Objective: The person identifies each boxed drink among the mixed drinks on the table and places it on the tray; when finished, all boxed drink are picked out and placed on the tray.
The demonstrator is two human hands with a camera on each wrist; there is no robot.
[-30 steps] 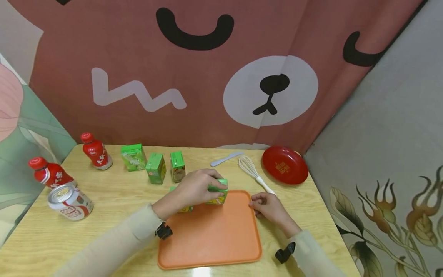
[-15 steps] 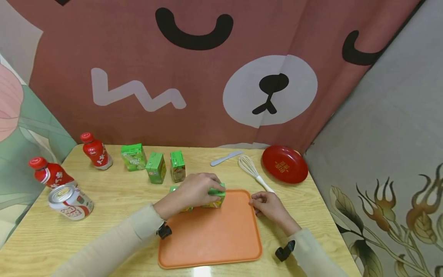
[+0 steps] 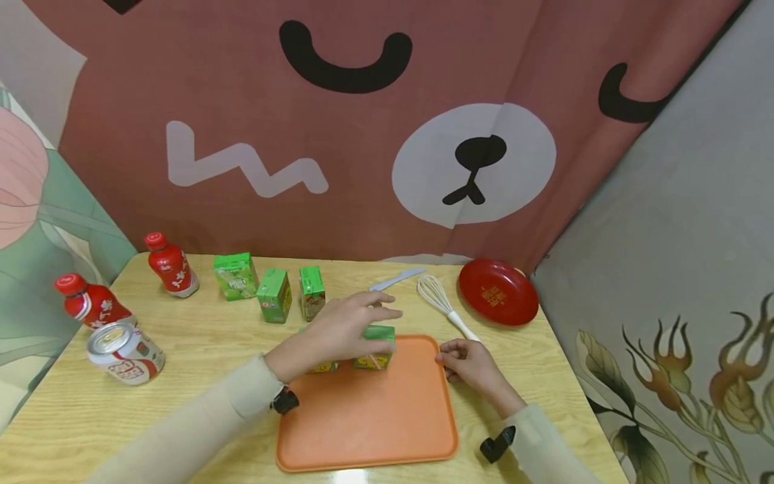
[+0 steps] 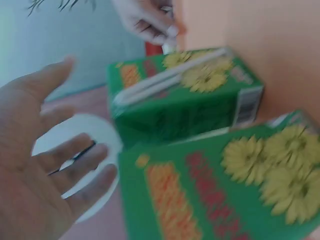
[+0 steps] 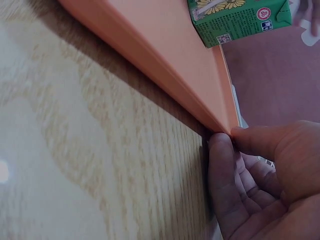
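Note:
My left hand (image 3: 335, 329) is over the far edge of the orange tray (image 3: 375, 423), its fingers straight and spread. Just beside it, a green drink carton with yellow flowers (image 3: 379, 333) stands on the tray; its straw shows in the left wrist view. A second flowered carton (image 4: 215, 185) stands close by, mostly hidden under the left hand in the head view. In the left wrist view a gap separates the fingers from both cartons. My right hand (image 3: 474, 366) pinches the tray's far right corner between thumb and forefinger, as the right wrist view shows closely.
Three more green cartons (image 3: 275, 296) stand behind the left hand. Two red bottles (image 3: 171, 269) and a can (image 3: 127, 353) are at the left. A pale knife (image 3: 397, 279), a whisk (image 3: 447, 306) and a red plate (image 3: 498, 292) lie at the back right, near the wall.
The left hand lowered the drink carton onto the tray's far side, then let go and spread its fingers. The right hand has stayed on the corner. The head view has shifted slightly.

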